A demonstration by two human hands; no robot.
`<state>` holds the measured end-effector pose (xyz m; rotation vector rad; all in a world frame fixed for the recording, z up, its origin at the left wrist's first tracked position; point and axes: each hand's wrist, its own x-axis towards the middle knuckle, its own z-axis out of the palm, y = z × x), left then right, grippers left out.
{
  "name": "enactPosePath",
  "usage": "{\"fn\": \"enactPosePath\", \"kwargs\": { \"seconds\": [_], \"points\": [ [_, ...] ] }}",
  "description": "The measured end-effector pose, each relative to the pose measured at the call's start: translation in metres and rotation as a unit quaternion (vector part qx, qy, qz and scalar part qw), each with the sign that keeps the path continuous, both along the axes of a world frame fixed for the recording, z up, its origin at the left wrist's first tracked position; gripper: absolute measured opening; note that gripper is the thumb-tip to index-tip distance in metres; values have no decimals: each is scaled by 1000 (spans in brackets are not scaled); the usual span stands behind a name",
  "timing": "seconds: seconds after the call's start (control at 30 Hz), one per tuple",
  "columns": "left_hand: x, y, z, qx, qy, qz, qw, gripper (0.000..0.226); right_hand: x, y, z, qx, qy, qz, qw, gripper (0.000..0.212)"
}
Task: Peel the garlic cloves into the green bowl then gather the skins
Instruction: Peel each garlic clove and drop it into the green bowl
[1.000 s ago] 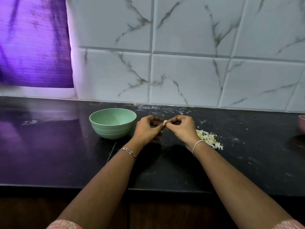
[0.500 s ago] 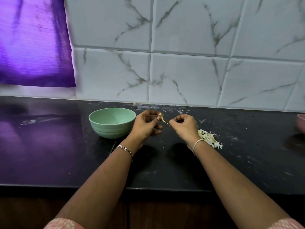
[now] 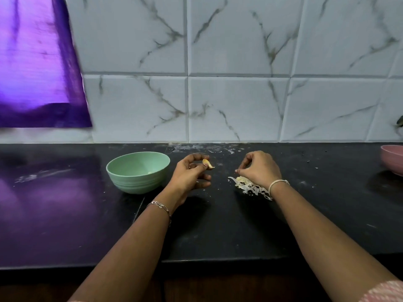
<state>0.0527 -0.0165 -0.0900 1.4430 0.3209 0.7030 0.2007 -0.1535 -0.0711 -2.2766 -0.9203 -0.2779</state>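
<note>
— Black desk [image 3: 218, 225], grey-veined wall tiles [image 3: 235, 105] behind it. What else sits around the work?
— At the far right edge, a pink bowl [image 3: 392, 159], cut off by the frame. At upper left hangs a purple cloth [image 3: 37, 62]. White flecks are scattered on the desk along the wall.
— And the green bowl [image 3: 135, 182]?
— It stands upright just left of the left hand [image 3: 192, 173], with a small pale bit inside. That hand pinches the garlic clove [image 3: 207, 164] between thumb and forefinger, lifted off the desk, the other fingers loosely curled.
— Does anything block the view?
— The right hand [image 3: 260, 168] and its wrist band [image 3: 278, 184] cover part of the pile of skins [image 3: 246, 185]. Its fingers are curled, thumb and forefinger tips together; whether a shred sits between them I cannot tell.
— What has changed?
— A second ago both hands met on the clove. Now they are well apart: the right has dropped onto the skins, and the left alone keeps the clove.
</note>
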Motion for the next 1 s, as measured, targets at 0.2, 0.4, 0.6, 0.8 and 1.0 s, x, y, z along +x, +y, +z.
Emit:
{"fn": "enactPosePath", "kwargs": {
  "seconds": [0.2,0.4,0.6,0.8,1.0],
  "points": [
    [34,-10,5,-3,34,17,999,14,14,-3,-9,23,-11,47,999,20],
    [64,-14,4,46,27,61,997,11,10,7,-11,89,19,75,993,44],
    [67,-24,-2,104,10,40,994,17,5,16,-17,132,59,79,986,33],
    [64,-28,1,82,-1,23,996,22,7,18,-15,215,50,50,974,17],
    [61,-27,0,69,0,32,997,23,7,17,-13,237,47,53,969,15]
  ]
}}
